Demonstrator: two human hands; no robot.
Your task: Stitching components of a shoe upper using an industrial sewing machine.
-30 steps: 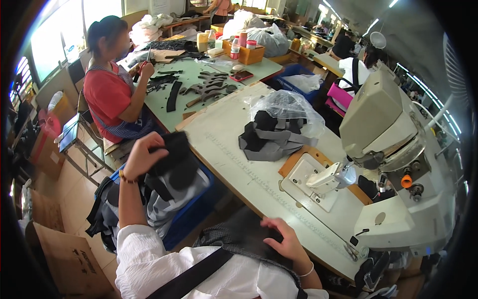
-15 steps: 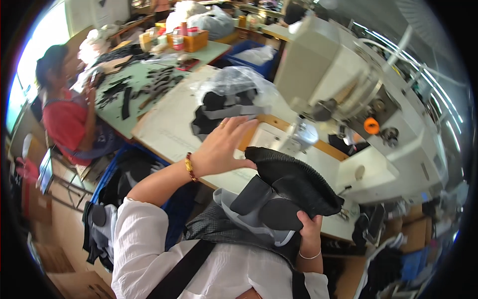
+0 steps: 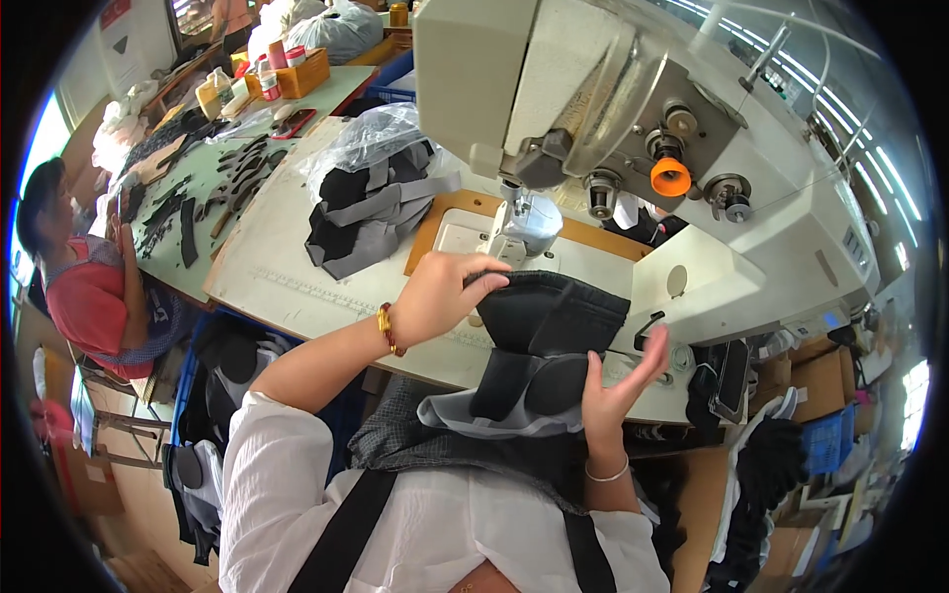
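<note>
A black and grey padded fabric piece (image 3: 539,321), with a ribbed upper edge and a rounded dark pad, hangs in front of the sewing machine (image 3: 613,128). My left hand (image 3: 445,296) is closed on its upper left corner, pinching the edge between thumb and fingers. At the piece's right side, my right hand (image 3: 623,390) is open, its thumb against the fabric and its fingers spread away from it. The machine's needle area (image 3: 524,222) lies just beyond the piece. The lower grey part of the piece rests near my lap, over a dark checked cloth (image 3: 415,435).
Left of the needle area lies a pile of black and grey strips (image 3: 366,208) under clear plastic. A person in red (image 3: 94,296) sits at a green table (image 3: 232,193) with dark cut pieces. Blue bins with fabric stand below at left; boxes (image 3: 820,371) stand at right.
The piece has turned to hang more upright. My left hand, open before, has closed on its upper corner. My right hand has loosened its grip and spread its fingers. The view has shifted.
</note>
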